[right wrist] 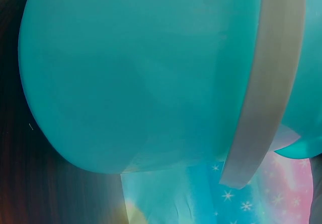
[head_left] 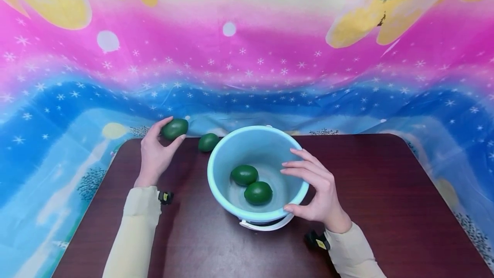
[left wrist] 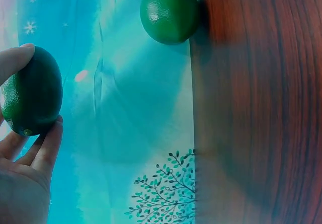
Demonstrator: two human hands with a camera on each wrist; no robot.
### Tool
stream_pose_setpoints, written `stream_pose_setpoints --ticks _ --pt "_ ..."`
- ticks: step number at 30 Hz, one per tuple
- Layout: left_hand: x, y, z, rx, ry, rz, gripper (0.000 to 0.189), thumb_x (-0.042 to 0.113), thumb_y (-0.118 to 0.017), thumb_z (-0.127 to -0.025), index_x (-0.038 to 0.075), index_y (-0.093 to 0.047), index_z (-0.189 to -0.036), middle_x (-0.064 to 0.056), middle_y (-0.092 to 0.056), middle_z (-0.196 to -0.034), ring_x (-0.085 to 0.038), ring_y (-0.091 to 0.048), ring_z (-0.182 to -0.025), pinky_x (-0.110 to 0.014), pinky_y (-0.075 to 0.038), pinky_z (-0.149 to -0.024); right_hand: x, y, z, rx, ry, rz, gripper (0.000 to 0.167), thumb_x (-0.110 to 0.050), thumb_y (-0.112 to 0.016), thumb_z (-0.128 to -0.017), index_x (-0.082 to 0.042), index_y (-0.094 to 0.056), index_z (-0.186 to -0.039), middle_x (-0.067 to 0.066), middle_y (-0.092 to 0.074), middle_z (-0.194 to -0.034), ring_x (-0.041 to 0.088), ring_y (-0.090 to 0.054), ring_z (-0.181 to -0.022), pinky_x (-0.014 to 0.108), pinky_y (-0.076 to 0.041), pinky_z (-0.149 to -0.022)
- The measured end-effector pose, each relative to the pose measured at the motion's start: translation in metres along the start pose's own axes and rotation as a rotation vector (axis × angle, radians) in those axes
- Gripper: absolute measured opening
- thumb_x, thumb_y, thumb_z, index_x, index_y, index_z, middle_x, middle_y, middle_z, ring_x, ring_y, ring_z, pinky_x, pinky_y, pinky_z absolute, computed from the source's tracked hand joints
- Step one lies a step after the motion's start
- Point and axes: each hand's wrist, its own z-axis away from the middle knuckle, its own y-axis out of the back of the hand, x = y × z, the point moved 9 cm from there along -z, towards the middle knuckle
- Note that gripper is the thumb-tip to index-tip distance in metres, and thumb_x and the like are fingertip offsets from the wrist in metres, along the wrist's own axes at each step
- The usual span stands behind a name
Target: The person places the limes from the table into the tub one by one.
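Now left hand (head_left: 155,153) pinches green fruit (head_left: 175,129), spread right hand (head_left: 321,192) touching bucket (head_left: 211,173).

I see cream sleeves (head_left: 133,235) reaching both wrists (head_left: 146,181), each bearing a small black device (head_left: 162,197) with a yellow label (head_left: 321,244).

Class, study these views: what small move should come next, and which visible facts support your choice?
Probably the left hand should carry its fruit rightward until it is over the bucket. It pinches the fruit outside the bucket, whose open mouth faces up; two others lie inside, and the right hand is at the bucket's near right side, seemingly placed to steady it.
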Motion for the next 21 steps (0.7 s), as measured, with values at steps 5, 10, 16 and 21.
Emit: stream_pose_setpoints --ticks 5,10,16,21 --pt "0.004 0.001 0.000 0.001 -0.002 0.006 0.061 0.018 -0.087 -0.084 0.016 -0.063 -0.139 -0.003 -0.063 -0.134 -0.023 -0.060 -0.111 -0.040 -0.047 -0.080 0.000 0.000 0.000 0.000 0.003 0.001 0.064 -0.061 -0.074 -0.085 0.000 -0.077 -0.104 0.013 -0.073 -0.105 0.041 -0.058 -0.122 0.052 -0.038 -0.110" --pt "0.007 0.000 -0.001 -0.002 -0.008 0.009 0.061 0.018 -0.087 -0.084 0.016 -0.063 -0.140 -0.002 -0.063 -0.134 -0.022 -0.060 -0.113 -0.044 -0.050 -0.082 0.000 -0.001 -0.001 0.001 0.005 0.004 0.063 -0.061 -0.073 -0.085 -0.001 -0.077 -0.104 0.013 -0.073 -0.105 0.041 -0.058 -0.122 0.052 -0.038 -0.110" --pt "0.012 -0.002 -0.001 -0.008 -0.019 0.021 0.061 0.019 -0.086 -0.084 0.016 -0.063 -0.140 -0.001 -0.062 -0.134 -0.022 -0.059 -0.113 -0.048 -0.051 -0.082 0.001 -0.002 -0.002 0.000 0.005 0.005 0.062 -0.060 -0.074 -0.085 -0.002 -0.077 -0.105 0.013 -0.073 -0.105 0.041 -0.058 -0.122 0.053 -0.038 -0.110" --pt "0.014 -0.009 0.000 -0.009 -0.029 0.048 0.060 0.020 -0.086 -0.085 0.016 -0.063 -0.140 0.001 -0.063 -0.134 -0.021 -0.060 -0.114 -0.044 -0.050 -0.084 0.001 -0.002 -0.003 0.003 0.002 0.006 0.064 -0.060 -0.074 -0.085 0.001 -0.076 -0.104 0.014 -0.073 -0.105 0.041 -0.058 -0.122 0.054 -0.037 -0.111"
